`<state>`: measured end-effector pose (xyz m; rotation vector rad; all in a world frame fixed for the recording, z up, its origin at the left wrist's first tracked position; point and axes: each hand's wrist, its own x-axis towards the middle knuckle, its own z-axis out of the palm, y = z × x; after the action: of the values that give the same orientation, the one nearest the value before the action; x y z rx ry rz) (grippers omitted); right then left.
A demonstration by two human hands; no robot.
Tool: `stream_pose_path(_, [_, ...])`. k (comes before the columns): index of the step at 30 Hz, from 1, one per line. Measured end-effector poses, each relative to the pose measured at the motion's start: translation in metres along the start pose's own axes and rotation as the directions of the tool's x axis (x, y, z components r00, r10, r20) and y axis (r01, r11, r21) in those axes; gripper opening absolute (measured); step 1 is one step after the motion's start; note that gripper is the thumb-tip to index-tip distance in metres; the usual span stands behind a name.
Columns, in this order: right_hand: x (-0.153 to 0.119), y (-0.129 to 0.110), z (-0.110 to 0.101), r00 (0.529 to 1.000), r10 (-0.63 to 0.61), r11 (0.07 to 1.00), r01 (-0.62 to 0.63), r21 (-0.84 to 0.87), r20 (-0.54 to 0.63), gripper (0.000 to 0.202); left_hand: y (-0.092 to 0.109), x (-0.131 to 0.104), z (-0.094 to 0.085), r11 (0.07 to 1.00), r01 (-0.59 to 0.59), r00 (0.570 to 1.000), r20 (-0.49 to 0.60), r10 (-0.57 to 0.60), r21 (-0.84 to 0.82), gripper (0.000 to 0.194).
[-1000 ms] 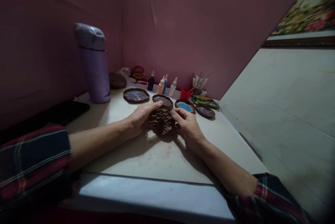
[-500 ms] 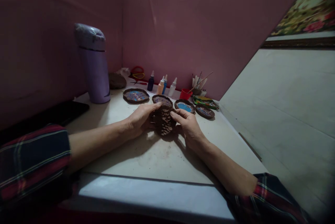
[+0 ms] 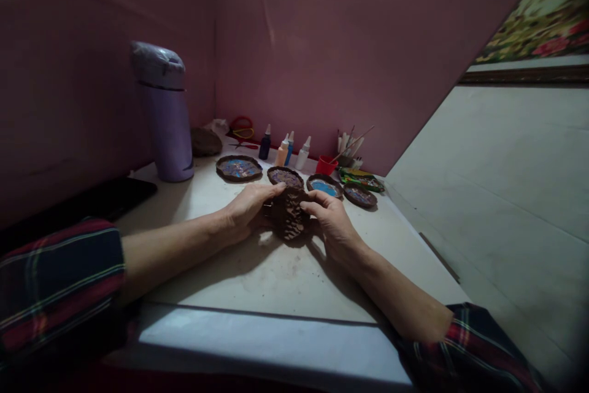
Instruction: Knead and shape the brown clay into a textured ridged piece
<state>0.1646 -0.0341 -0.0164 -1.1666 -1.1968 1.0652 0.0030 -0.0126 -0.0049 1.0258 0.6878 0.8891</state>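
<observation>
Between my two hands a dark brown clay piece (image 3: pixel 291 218) with a rough, ridged face is held tilted up over the white table (image 3: pixel 276 282). My left hand (image 3: pixel 251 209) grips its left edge, thumb at the upper rim. On the other side my right hand (image 3: pixel 330 216) pinches the upper right edge with thumb and fingers. Just behind the piece lies a round brown clay dish (image 3: pixel 285 178) with a purplish inside. A dish with blue inside (image 3: pixel 324 187) is behind my right hand.
Farther back stand paint bottles (image 3: pixel 302 154), a red cup (image 3: pixel 326 165) and a brush holder. Other painted dishes (image 3: pixel 238 167) (image 3: pixel 360 195) lie left and right. A purple bottle (image 3: pixel 166 117) and a brown lump (image 3: pixel 205 141) are at the left, scissors (image 3: pixel 242 128) behind.
The clay piece has tilted slightly and its top edge is lower, showing more of the dish behind. My hands have barely moved and keep their hold.
</observation>
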Motion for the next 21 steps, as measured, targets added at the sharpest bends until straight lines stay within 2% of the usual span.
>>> stream_pose_path(8, [-0.005,-0.006,0.002,0.998,0.060,0.994,-0.062,0.085,0.032,0.020,-0.002,0.003,-0.003,0.999,-0.023,1.000,0.004,0.023,-0.042,0.025])
stream_pose_path(15, [-0.008,-0.011,0.004,0.998,0.033,0.989,-0.040,0.144,0.051,0.023,0.002,0.004,-0.002,0.998,-0.008,0.999,-0.040,0.006,-0.056,0.022])
stream_pose_path(21, [-0.008,-0.010,0.004,0.999,0.046,0.989,-0.049,0.138,0.025,0.022,0.003,0.004,-0.001,0.997,-0.008,0.999,-0.031,0.005,-0.080,0.022])
